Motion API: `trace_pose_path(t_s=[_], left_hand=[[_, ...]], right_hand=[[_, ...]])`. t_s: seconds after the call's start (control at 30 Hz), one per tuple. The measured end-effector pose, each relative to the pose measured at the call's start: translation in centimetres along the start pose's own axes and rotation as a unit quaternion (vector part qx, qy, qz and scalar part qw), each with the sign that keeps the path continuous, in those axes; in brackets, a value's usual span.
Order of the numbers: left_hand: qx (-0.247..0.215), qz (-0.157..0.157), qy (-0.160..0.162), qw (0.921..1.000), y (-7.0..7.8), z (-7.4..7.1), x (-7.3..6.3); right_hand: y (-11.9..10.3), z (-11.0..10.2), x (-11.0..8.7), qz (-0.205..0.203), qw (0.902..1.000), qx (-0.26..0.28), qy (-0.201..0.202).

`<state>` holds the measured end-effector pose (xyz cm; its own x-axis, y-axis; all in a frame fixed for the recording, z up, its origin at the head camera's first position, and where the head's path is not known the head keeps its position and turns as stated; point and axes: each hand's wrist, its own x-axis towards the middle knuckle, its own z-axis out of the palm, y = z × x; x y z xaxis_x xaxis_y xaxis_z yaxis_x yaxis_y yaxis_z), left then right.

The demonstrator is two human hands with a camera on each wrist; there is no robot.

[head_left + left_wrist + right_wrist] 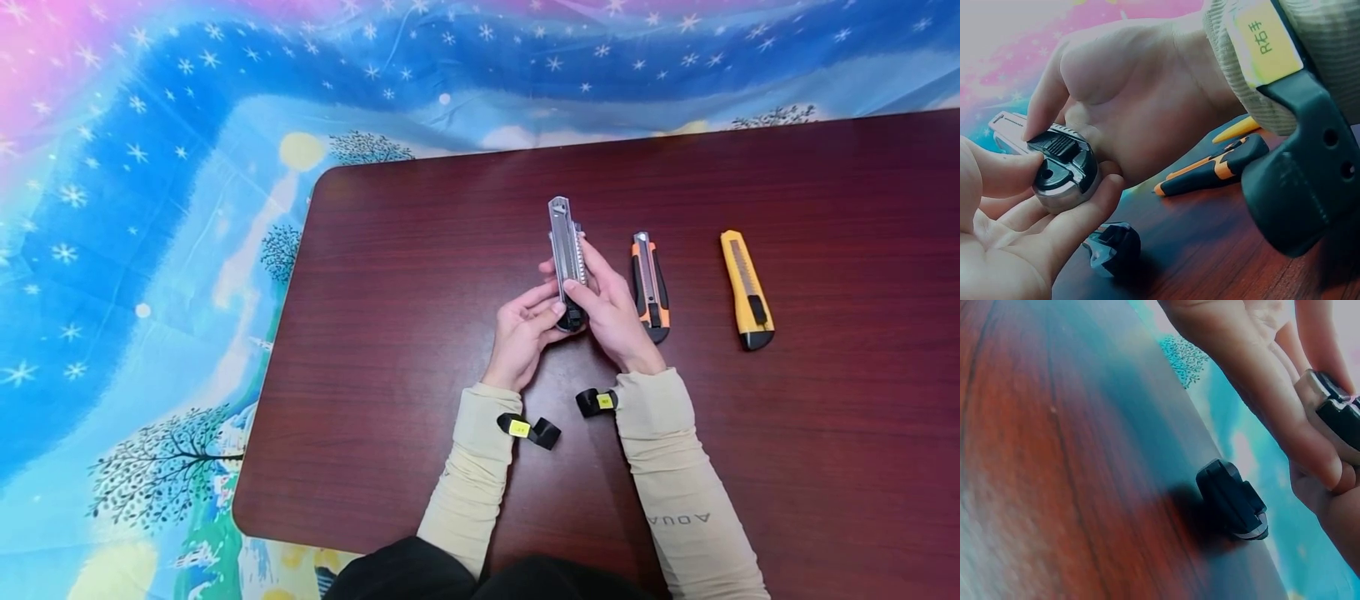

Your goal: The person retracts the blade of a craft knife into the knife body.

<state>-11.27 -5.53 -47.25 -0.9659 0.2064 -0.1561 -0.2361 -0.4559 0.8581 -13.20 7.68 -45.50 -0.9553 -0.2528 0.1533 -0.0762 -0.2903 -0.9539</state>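
Observation:
A silver utility knife (560, 242) with a black slider and end is held in both hands above the table. My left hand (520, 342) pinches its black lower end between thumb and fingers. My right hand (617, 321) grips its body from the right, thumb on top near the slider. The left wrist view shows the black slider (1063, 147) close up, between the two thumbs. Beneath the hands, another black and silver knife (1229, 497) lies on the table; the hands mostly hide it in the head view.
An orange and black utility knife (651, 287) lies just right of my right hand. Farther right is a yellow utility knife (746, 287) with a black end. The dark red wooden table (390, 350) ends at a rounded left edge, beside a patterned cloth (187, 250).

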Motion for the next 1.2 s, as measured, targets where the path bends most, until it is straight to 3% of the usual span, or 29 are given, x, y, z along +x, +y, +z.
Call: trace_pose_path(t_s=[0.23,0.4,0.53,0.67,0.77,0.93,1.0,1.13,1.2], left_hand=[[0.012,0.009,0.002,0.9999,0.2,-0.2,0.1],[0.065,0.038,-0.001,0.9971,0.5,-0.5,0.1],[0.131,0.075,0.011,0.9885,0.7,-0.8,0.0],[0.215,0.117,0.025,0.9693,0.5,-1.0,0.0],[0.290,0.141,0.049,0.9454,0.2,-1.0,0.0],[0.358,0.190,0.119,0.9064,-0.1,-0.8,0.0],[0.394,0.220,0.157,0.8783,-0.1,-0.9,-0.1],[0.471,0.268,0.223,0.8102,0.2,-1.5,-0.1],[0.489,0.280,0.236,0.7918,0.4,-1.9,-0.1]], right_hand=[[0.1,0.1,0.1,0.006,1.0000,-0.003,-0.001],[0.1,0.2,0.2,0.005,0.9996,-0.027,0.007],[0.2,0.3,0.3,0.006,0.9982,-0.049,0.035],[0.4,0.4,0.5,-0.002,0.9946,-0.085,0.059],[0.8,0.8,0.6,-0.009,0.9894,-0.130,0.063],[1.2,1.6,0.8,-0.025,0.9804,-0.190,0.046],[1.2,1.9,0.8,-0.033,0.9809,-0.189,0.035],[1.1,2.2,0.8,-0.035,0.9830,-0.180,0.011],[1.0,2.2,0.8,-0.028,0.9835,-0.178,0.006]])
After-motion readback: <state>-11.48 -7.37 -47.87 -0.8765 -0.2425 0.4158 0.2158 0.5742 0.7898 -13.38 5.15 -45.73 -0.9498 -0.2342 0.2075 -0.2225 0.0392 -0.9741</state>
